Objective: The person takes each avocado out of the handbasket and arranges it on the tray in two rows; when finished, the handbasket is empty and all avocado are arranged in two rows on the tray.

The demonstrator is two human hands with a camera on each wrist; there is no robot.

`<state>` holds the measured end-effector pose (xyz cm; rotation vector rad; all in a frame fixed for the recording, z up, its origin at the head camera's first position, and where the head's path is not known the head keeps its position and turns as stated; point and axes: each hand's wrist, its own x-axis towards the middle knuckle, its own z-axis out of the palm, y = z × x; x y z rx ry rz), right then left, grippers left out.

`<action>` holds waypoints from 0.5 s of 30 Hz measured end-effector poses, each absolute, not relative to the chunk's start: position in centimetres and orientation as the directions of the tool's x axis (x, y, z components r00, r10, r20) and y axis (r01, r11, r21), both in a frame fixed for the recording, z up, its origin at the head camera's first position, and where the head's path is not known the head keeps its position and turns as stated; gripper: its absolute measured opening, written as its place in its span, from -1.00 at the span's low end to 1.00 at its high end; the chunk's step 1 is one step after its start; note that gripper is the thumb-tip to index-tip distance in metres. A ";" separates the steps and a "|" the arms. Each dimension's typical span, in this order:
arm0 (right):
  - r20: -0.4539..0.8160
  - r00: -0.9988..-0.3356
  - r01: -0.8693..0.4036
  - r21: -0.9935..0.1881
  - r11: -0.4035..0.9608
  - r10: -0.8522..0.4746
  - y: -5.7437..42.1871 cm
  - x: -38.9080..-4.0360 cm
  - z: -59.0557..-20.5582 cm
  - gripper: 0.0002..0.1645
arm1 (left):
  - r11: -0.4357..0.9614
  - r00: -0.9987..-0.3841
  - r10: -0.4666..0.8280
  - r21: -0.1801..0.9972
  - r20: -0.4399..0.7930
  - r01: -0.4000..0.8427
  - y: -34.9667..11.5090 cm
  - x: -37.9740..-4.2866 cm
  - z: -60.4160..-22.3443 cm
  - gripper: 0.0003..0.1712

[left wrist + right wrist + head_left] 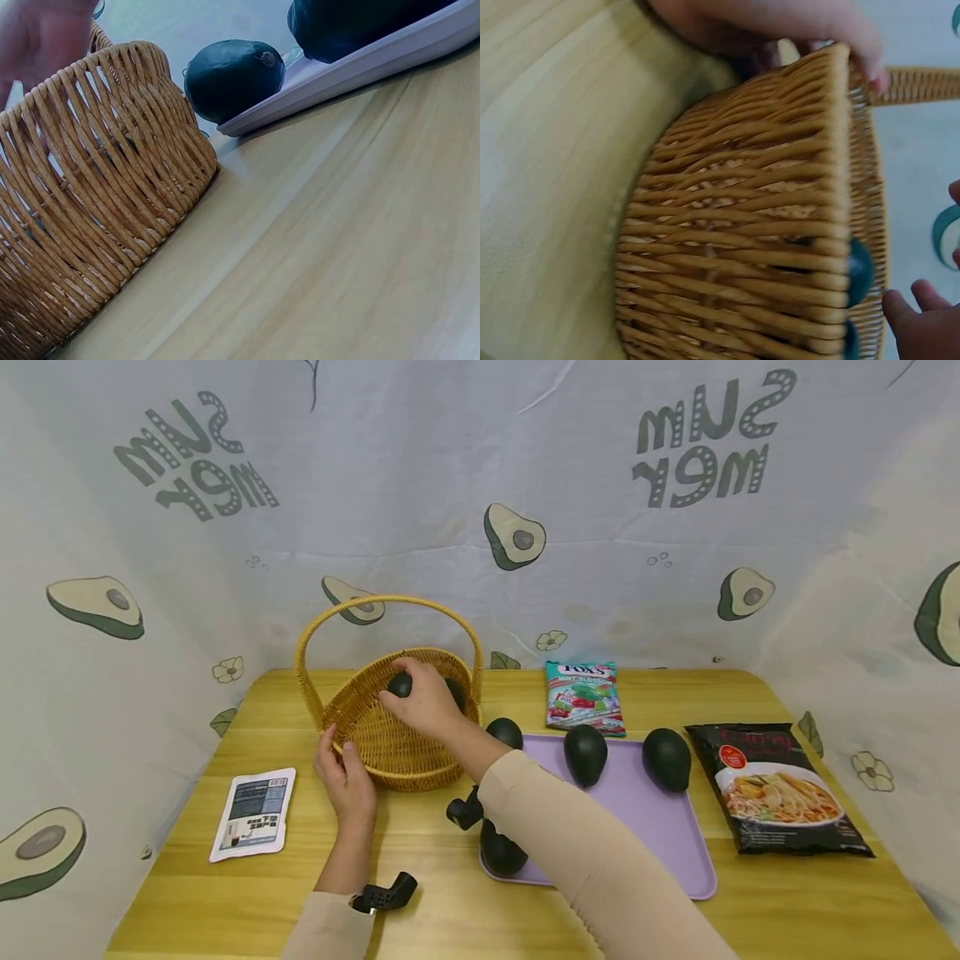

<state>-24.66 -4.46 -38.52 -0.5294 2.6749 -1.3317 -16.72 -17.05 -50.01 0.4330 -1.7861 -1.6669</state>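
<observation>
My left hand (pixel 347 781) grips the near left rim of a woven wicker basket (pixel 405 777), its thumb over the edge. Above the inside of the basket reaches my right hand (pixel 426 700), fingers spread and loosely bent. In the right wrist view, those fingertips (pixel 922 296) stand apart from the avocados, with nothing between them. One dark green avocado (pixel 400 684) lies in the basket by the right hand. A second avocado (pixel 455 693) is partly hidden behind that hand. Both show low behind the rim in the right wrist view.
Right of the basket lies a lilac tray (pixel 652 835) with several avocados (pixel 586 756), partly covered by the right sleeve. A FOX'S candy bag (pixel 583 697) lies behind it, a black noodle packet (pixel 780 789) to its right. At the left lies a white pouch (pixel 253 814).
</observation>
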 end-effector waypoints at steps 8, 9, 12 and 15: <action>0.044 -0.926 -0.285 -0.733 0.617 -0.375 -4.9 -25.8 -41.0 -0.20 | 0.132 -0.740 -0.638 0.976 0.216 0.171 -16.8 -16.4 -50.0 -0.50; 0.038 -0.923 -0.290 -0.721 0.629 -0.383 -5.0 -25.8 -41.1 -0.19 | 0.127 -0.740 -0.638 0.977 0.214 0.172 -16.8 -16.4 -50.0 -0.50; 0.004 -0.919 -0.284 -0.701 0.655 -0.394 -5.3 -26.1 -41.1 -0.15 | 0.131 -0.740 -0.636 0.975 0.220 0.178 -16.9 -16.5 -49.9 -0.50; -0.044 -0.914 -0.265 -0.690 0.674 -0.404 -5.5 -26.4 -40.8 -0.08 | 0.131 -0.742 -0.629 0.972 0.232 0.193 -16.9 -16.5 -49.8 -0.51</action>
